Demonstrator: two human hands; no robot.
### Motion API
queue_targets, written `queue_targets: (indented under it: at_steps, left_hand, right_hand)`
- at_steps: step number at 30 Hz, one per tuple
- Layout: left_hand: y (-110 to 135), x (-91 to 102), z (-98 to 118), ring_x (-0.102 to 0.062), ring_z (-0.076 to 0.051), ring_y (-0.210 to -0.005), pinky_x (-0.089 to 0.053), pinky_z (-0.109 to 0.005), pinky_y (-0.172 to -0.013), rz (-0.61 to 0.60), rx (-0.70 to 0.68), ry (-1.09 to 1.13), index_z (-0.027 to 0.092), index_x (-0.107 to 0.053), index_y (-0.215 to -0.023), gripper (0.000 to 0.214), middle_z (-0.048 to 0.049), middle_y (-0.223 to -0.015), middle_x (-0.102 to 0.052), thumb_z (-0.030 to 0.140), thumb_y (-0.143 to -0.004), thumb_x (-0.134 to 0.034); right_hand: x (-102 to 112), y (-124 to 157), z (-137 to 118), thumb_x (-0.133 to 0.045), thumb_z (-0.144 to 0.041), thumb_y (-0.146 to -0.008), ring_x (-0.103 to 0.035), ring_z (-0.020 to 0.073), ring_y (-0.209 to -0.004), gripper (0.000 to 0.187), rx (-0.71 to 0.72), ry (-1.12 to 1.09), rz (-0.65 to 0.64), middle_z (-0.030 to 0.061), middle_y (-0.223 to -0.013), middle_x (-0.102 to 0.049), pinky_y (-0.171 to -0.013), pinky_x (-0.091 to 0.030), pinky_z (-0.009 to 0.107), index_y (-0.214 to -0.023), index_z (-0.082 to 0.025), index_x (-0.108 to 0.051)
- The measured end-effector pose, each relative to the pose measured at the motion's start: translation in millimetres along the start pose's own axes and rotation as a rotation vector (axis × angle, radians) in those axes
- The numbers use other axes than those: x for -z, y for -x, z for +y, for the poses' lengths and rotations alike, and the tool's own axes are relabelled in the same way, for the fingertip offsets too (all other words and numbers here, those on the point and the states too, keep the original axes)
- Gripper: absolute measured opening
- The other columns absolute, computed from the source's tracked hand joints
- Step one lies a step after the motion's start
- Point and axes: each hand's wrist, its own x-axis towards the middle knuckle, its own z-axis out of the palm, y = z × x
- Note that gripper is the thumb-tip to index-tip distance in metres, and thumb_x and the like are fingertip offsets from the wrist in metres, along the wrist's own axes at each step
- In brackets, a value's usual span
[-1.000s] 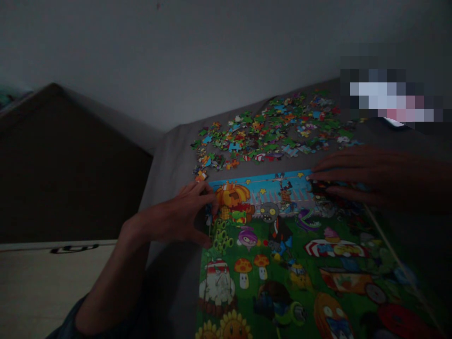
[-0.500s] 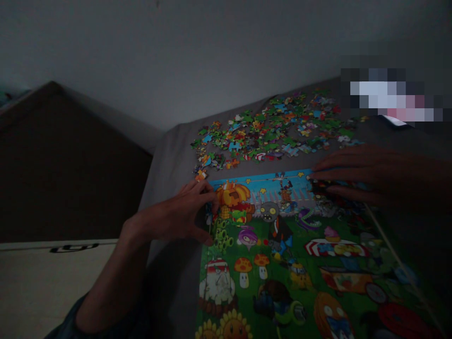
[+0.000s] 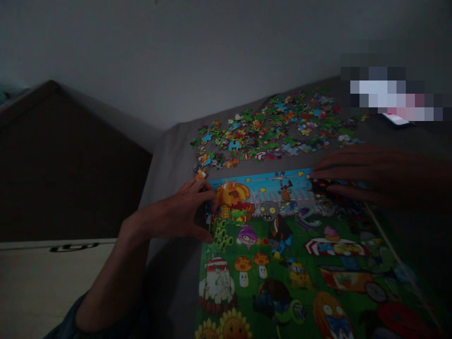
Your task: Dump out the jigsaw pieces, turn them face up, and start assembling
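A colourful cartoon puzzle picture (image 3: 282, 273) with plants and zombies lies on the grey cloth surface. At its upper left edge is my left hand (image 3: 176, 212), thumb and fingers spread apart, fingertips touching the border. My right hand (image 3: 360, 172) rests over the upper right part of the picture, its fingers stretched out and apart from the thumb. Part of the picture's right side is hidden beneath it. Loose jigsaw pieces (image 3: 257, 127) lie scattered beyond the top edge, and an orange one (image 3: 200, 174) is close to my left fingers.
A grey wall (image 3: 176, 56) rises behind the cloth surface (image 3: 169, 155). At the far right lies a phone-like object (image 3: 399, 118), mostly blurred out. A dark panel (image 3: 70, 174) and a pale surface with a dark handle-like mark (image 3: 74, 247) are on the left.
Both hands keep practically the same place on the picture. The picture and the loose pieces show no clear movement.
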Motion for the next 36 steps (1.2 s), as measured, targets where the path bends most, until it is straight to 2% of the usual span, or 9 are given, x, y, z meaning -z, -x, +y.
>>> queue_targets:
  at_steps: [5,11,19,27,30,34,36]
  left_hand:
    - [0,0.6,1,-0.044,-0.027,-0.115,-0.039,-0.042,-0.102,0.001,0.004,0.007,0.023,-0.062,-0.101,0.042,-0.0034,-0.119,-0.049,0.041,-0.072,-0.087]
    - [0,0.5,-4,-0.045,-0.029,-0.115,-0.041,-0.043,-0.1,0.001,-0.013,0.001,0.024,-0.063,-0.101,0.044,-0.0038,-0.118,-0.049,0.047,-0.072,-0.086]
    - [5,2.7,-4,-0.045,-0.028,-0.118,-0.041,-0.042,-0.103,0.037,-0.037,0.025,0.025,-0.062,-0.102,0.042,-0.0038,-0.122,-0.05,0.049,-0.075,-0.084]
    - [0,1.3,2,-0.047,-0.028,-0.113,-0.041,-0.042,-0.099,0.006,-0.042,0.004,0.023,-0.063,-0.1,0.04,-0.0042,-0.117,-0.051,0.047,-0.075,-0.085]
    - [0,2.1,6,-0.049,-0.027,-0.111,-0.041,-0.042,-0.099,0.012,-0.079,0.01,0.023,-0.065,-0.095,0.034,-0.0036,-0.115,-0.054,0.043,-0.075,-0.086]
    - [0,1.2,7,-0.056,-0.023,-0.108,-0.04,-0.039,-0.102,-0.007,-0.165,0.073,0.027,-0.071,-0.094,0.016,-0.0007,-0.109,-0.061,0.037,-0.084,-0.08]
    - [0,0.5,8,-0.058,-0.022,-0.109,-0.041,-0.037,-0.101,-0.022,-0.157,0.095,0.028,-0.073,-0.093,0.009,0.0002,-0.107,-0.065,0.035,-0.087,-0.077]
  right_hand:
    - [0,0,0,-0.048,-0.033,-0.1,-0.068,0.0237,-0.11,0.03,-0.028,-0.027,-0.002,0.0031,-0.119,-0.073,-0.092,-0.056,0.042,-0.121,-0.028,-0.07]
    - [1,-2,-1,-0.048,-0.031,-0.1,-0.07,0.0238,-0.104,0.031,-0.007,-0.033,-0.007,0.0064,-0.116,-0.074,-0.088,-0.056,0.042,-0.119,-0.023,-0.071]
    - [1,0,0,-0.049,-0.033,-0.1,-0.069,0.024,-0.106,0.031,-0.028,-0.047,-0.008,0.0048,-0.117,-0.074,-0.091,-0.055,0.042,-0.119,-0.026,-0.072]
    - [0,0,0,-0.048,-0.033,-0.1,-0.069,0.0236,-0.107,0.031,-0.042,-0.043,-0.013,0.0049,-0.118,-0.073,-0.091,-0.056,0.042,-0.119,-0.026,-0.072]
    - [1,0,0,-0.046,-0.034,-0.101,-0.07,0.0245,-0.106,0.032,-0.026,-0.032,-0.013,0.0043,-0.117,-0.074,-0.088,-0.057,0.043,-0.118,-0.026,-0.071]
    - [1,-1,0,-0.047,-0.033,-0.1,-0.07,0.0244,-0.104,0.032,-0.033,-0.04,-0.008,0.0056,-0.117,-0.074,-0.088,-0.057,0.043,-0.119,-0.025,-0.072]
    - [1,0,0,-0.047,-0.033,-0.1,-0.071,0.0239,-0.103,0.032,-0.035,-0.049,-0.011,0.005,-0.116,-0.074,-0.087,-0.057,0.042,-0.12,-0.026,-0.072]
